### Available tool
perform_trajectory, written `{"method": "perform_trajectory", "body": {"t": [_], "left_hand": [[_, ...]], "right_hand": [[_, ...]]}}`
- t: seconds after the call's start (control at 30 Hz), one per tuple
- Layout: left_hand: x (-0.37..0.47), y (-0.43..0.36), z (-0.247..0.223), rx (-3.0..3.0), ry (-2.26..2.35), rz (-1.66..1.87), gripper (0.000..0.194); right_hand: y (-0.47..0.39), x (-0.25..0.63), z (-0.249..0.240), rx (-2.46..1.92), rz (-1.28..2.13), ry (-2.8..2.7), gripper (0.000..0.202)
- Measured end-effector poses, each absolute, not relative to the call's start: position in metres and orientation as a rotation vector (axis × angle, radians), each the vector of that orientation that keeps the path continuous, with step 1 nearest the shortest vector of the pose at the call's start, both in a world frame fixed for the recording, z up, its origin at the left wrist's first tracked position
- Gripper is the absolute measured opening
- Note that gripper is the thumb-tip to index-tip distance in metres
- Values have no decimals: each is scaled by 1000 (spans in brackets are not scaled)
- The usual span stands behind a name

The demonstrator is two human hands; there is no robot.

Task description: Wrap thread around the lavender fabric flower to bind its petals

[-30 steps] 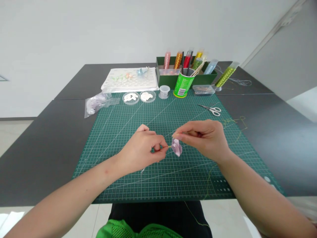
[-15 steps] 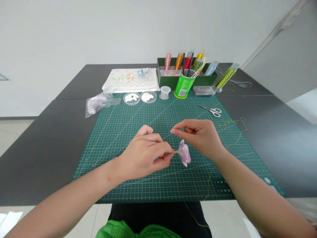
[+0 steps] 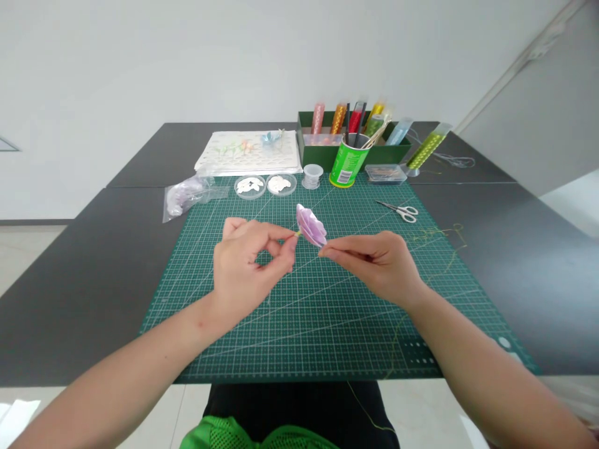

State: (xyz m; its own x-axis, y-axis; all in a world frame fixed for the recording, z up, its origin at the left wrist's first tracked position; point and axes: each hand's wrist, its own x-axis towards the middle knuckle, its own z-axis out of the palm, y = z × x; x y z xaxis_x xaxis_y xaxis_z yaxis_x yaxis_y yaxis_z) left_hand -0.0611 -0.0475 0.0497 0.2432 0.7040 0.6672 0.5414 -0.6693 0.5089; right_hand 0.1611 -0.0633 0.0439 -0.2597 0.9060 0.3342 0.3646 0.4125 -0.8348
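A lilac flower (image 3: 311,225) is held above the green cutting mat (image 3: 281,337), tilted, with its petals toward the right. My left hand (image 3: 255,255) pinches its short yellow-green stem between thumb and fingers. My right hand (image 3: 379,262) is closed in a pinch at the flower's lower right petal edge. Thin yellow-green thread (image 3: 449,262) lies loosely on the right part of the mat, and a strand hangs over the front edge.
White-handled scissors (image 3: 402,210) lie right of centre. Behind are a green can (image 3: 347,163) of sticks, a dark green box (image 3: 309,156) with coloured tubes, two dishes of white pieces (image 3: 249,186), white sheets (image 3: 206,163) and a plastic bag (image 3: 185,196).
My left hand has moved up and to the left with the flower, which has turned to show more of its petals. My right fingertips now meet the petal edge.
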Motion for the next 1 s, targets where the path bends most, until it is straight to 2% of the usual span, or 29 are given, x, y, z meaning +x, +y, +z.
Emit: {"method": "perform_trajectory", "body": {"t": [0.17,0.5,0.77,1.0], "left_hand": [[-59,-41,49,1986,1291,1267,13],[-57,-35,45,1637,1128,1110,17],[-54,-32,44,1712,1185,910,18],[-52,-37,33,2216,1140,885,16]], "right_hand": [[-66,159,46,-1012,673,-1898,17],[-67,158,45,-896,452,-2046,18],[-70,160,47,-837,672,-2010,16],[-73,162,51,-915,904,-1832,14]]}}
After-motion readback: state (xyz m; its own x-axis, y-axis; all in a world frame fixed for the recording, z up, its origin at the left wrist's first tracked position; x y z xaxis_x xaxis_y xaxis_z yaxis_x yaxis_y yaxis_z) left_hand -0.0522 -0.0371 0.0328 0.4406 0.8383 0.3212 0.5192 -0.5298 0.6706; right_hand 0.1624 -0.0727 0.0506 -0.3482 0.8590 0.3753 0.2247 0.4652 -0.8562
